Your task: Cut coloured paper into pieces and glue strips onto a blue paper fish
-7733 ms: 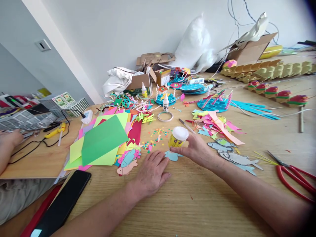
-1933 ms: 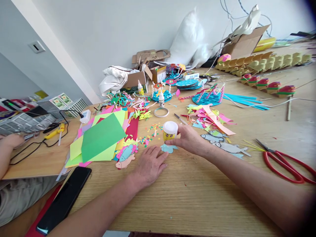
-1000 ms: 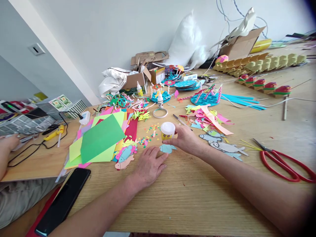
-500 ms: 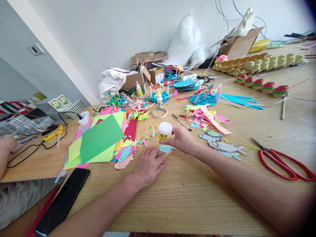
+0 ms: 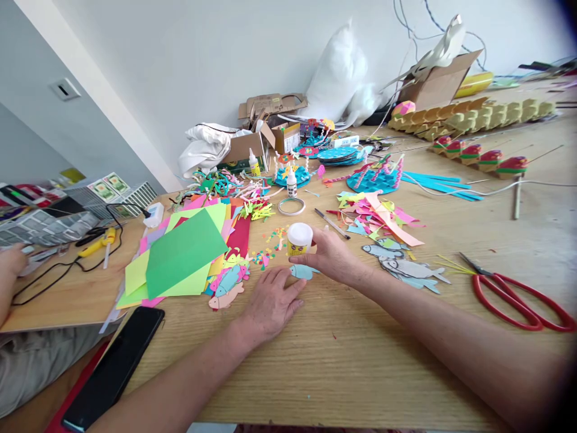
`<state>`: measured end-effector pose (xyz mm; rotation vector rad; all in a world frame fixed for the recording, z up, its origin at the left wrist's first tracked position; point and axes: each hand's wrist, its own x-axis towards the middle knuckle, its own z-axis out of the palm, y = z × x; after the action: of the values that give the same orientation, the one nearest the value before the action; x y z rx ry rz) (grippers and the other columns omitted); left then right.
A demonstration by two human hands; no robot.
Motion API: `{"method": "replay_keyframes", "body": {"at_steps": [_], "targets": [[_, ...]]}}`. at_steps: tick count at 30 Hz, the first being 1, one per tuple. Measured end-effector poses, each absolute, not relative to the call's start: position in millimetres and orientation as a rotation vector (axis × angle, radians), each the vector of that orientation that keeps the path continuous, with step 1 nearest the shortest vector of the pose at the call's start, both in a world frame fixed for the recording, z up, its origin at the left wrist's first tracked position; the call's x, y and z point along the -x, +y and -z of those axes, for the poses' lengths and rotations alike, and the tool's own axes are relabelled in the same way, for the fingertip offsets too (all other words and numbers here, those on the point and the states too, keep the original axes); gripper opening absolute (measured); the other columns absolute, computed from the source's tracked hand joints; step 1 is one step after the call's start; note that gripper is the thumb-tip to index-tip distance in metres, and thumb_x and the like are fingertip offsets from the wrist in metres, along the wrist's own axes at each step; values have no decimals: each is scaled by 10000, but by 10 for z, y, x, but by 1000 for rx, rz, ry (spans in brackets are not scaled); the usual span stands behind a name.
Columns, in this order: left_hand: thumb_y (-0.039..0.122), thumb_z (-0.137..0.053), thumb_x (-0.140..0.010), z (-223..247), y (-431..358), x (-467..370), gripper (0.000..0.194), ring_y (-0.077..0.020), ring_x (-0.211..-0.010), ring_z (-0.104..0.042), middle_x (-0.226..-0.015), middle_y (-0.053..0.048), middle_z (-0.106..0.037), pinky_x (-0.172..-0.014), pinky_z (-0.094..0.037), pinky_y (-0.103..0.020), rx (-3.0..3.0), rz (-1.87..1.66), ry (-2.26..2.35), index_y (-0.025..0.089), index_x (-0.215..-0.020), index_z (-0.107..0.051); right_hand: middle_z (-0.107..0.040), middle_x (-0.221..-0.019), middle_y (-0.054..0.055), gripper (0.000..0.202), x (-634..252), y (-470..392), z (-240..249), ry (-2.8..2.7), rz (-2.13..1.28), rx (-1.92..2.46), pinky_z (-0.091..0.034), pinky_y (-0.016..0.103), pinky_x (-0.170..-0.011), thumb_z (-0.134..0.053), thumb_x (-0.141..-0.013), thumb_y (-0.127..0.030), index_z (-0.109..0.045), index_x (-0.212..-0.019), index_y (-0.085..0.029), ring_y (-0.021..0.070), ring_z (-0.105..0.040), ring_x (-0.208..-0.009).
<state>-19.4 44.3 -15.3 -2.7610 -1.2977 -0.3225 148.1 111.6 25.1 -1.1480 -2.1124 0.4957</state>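
Note:
My right hand [image 5: 332, 257] is closed round a white glue bottle [image 5: 299, 239] with a yellow label. Its round, flat end faces up and its lower end is hidden, just above a small blue paper fish [image 5: 305, 272]. Palm down on the table, my left hand [image 5: 270, 304] lies with fingers stretched out, the fingertips beside the fish's left end; whether they touch it is unclear. More cut-out paper fish [image 5: 228, 287] overlap to the left of that hand. Grey and blue paper fish [image 5: 410, 269] lie in a loose pile to the right.
Red-handled scissors [image 5: 518, 297] lie at right. Coloured paper sheets [image 5: 187, 252] and a phone [image 5: 115, 367] are at left. Beyond my hands are a tape roll [image 5: 291, 207], a small white bottle [image 5: 291, 182], a pen [image 5: 332, 224] and paper scraps [image 5: 378, 216]. Another person's hand [image 5: 13, 261] shows far left.
The glue bottle and my right hand have shifted very slightly left. My left hand has stayed in place.

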Motion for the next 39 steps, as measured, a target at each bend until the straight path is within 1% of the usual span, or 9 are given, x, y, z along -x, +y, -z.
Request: {"method": "replay_keyframes", "body": {"at_steps": [5,10,15,19,25,30,39], "targets": [[311,-451,-816,130,436,192,329,-244,-1069,-399,-1101,-89,-459,-891,-367,-429,2764,301,-1312,232,-1134,-479,-643,-740,16,316,-1483,1117,-274,-2124,-484,1190,-363,236,-557,-690,-607,-359,-596,-840,-167,173,-561,-665],[310,-446,-818,134,434,187,330,-242,-1054,-407,-1088,-89,-457,-889,-371,-419,2767,293,-1313,226,-1135,-483,-641,-751,13,295,-1514,1123,-288,-2118,-477,1178,-361,236,-567,-688,-617,-333,-598,-846,-170,170,-558,-671],[311,-451,-815,148,441,194,330,-247,-1065,-395,-1103,-91,-448,-893,-364,-431,2763,302,-1308,229,-1133,-487,-638,-750,25,301,-1520,1128,-288,-2148,-489,1162,-370,249,-579,-674,-629,-353,-591,-839,-155,180,-560,-681],[310,-444,-819,145,440,196,332,-239,-1052,-404,-1100,-89,-453,-885,-371,-427,2781,315,-1320,232,-1140,-483,-640,-783,32,315,-1554,1146,-299,-2132,-488,1216,-384,261,-600,-677,-623,-362,-592,-856,-167,198,-565,-719],[309,-440,-821,153,441,197,334,-237,-1056,-400,-1097,-87,-452,-895,-362,-427,2781,325,-1328,231,-1143,-482,-633,-772,38,331,-1600,1155,-312,-2134,-508,1264,-396,264,-597,-678,-617,-368,-592,-859,-158,203,-565,-713],[305,-437,-823,155,437,196,332,-236,-1060,-395,-1098,-86,-446,-903,-359,-417,2789,317,-1322,226,-1142,-484,-637,-752,28,300,-1618,1142,-328,-2145,-538,1273,-397,255,-584,-669,-624,-371,-594,-836,-171,193,-570,-689],[297,-440,-822,173,439,195,330,-229,-1044,-413,-1095,-86,-458,-894,-367,-427,2783,349,-1321,232,-1142,-480,-627,-759,32,309,-1615,1165,-302,-2116,-504,1267,-399,250,-583,-661,-627,-372,-588,-844,-166,188,-565,-693]]}}
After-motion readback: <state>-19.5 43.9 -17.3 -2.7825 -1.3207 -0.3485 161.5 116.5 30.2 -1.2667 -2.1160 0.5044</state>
